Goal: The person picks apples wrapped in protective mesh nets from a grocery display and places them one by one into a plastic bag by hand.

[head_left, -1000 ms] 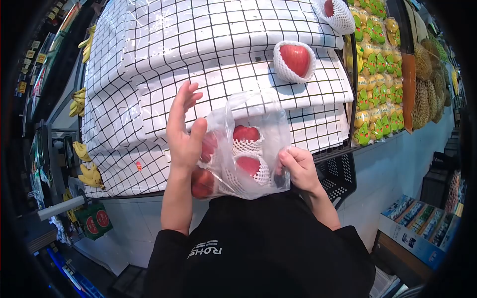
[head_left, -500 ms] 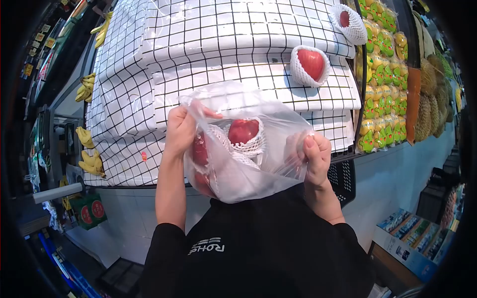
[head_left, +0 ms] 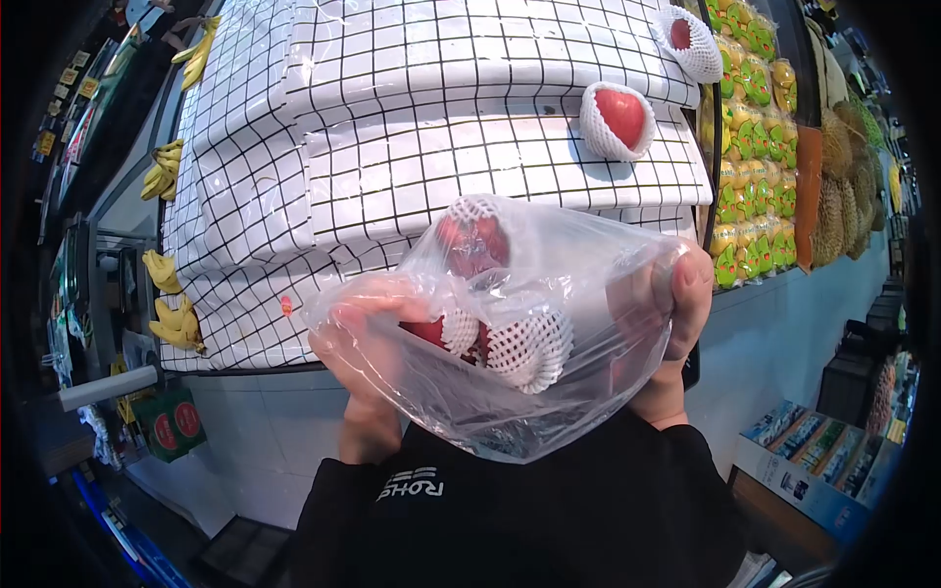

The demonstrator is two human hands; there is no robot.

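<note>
- The left hand is bent around one side of the clear plastic bag; film covers much of it, so how tightly its fingers close cannot be told.
- The right hand is closed on the opposite side, thumb and curled fingers pinching the film.
- Between the two hands the bag is spread wide, in front of the black shirt and near the front edge of the bench.
- Inside the bag, red apples in white foam nets show through the film: an upper apple, a left apple and a lower apple mostly wrapped by its net.
- A black-and-white checked cover lies over the stepped bench; on it sit a netted apple and, farther back, another netted apple.
- Bananas line the bench's left side; packed yellow fruit stands in rows on the right.
</note>
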